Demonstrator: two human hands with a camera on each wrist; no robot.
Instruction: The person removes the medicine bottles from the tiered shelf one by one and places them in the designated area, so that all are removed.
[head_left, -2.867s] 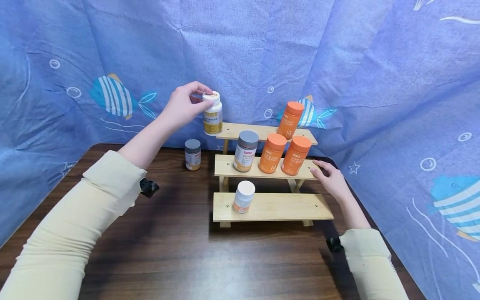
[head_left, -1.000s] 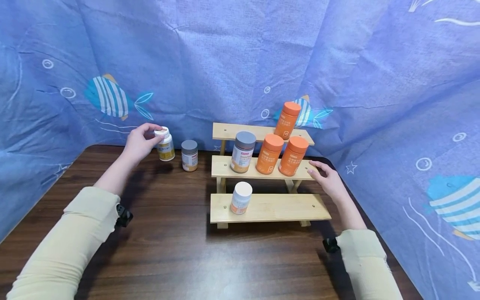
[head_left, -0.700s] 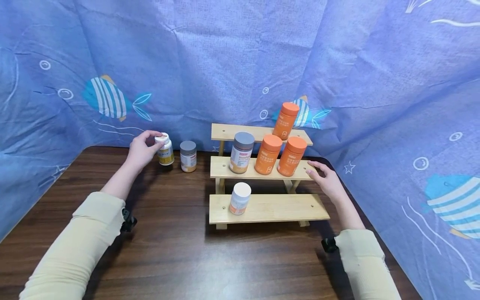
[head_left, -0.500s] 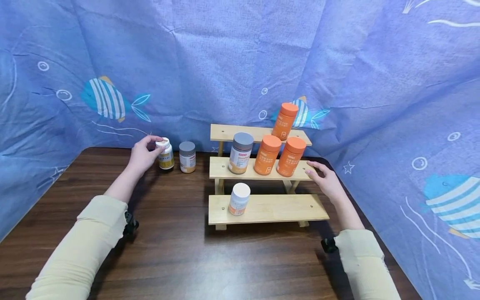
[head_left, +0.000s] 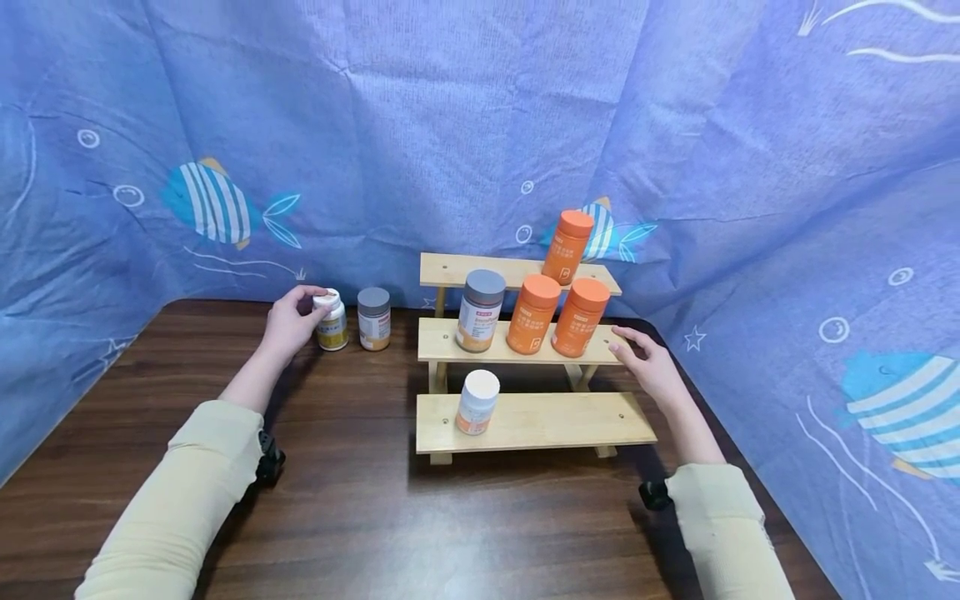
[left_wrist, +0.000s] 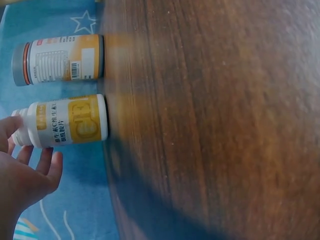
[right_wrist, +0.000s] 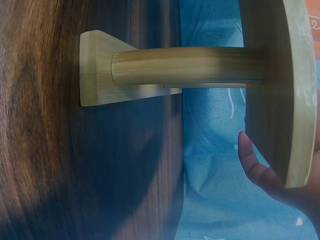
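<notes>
By its cap, my left hand (head_left: 291, 322) pinches a white pill bottle (head_left: 332, 332) with a yellow label. It stands upright at the table's back left, its base at the tabletop in the left wrist view. Just right of it is a small grey-capped bottle (head_left: 374, 320). My right hand (head_left: 651, 364) is at the right end of the middle shelf (head_left: 444, 340), thumb and forefinger apart, fingertips right at the board's edge. In the right wrist view the board (right_wrist: 295, 95) hides part of that hand.
On the three-step wooden stand, an orange bottle (head_left: 567, 247) is on the top shelf (head_left: 480, 268). A larger grey-capped bottle (head_left: 480, 312) and two orange bottles (head_left: 533, 315) occupy the middle one. A white-capped bottle (head_left: 477, 404) is on the lowest shelf (head_left: 562, 421). Blue cloth (head_left: 450, 125) hangs behind.
My left hand has carried the white bottle from beside the top shelf's left end down and leftward to the tabletop. The right hand keeps its place at the middle shelf.
</notes>
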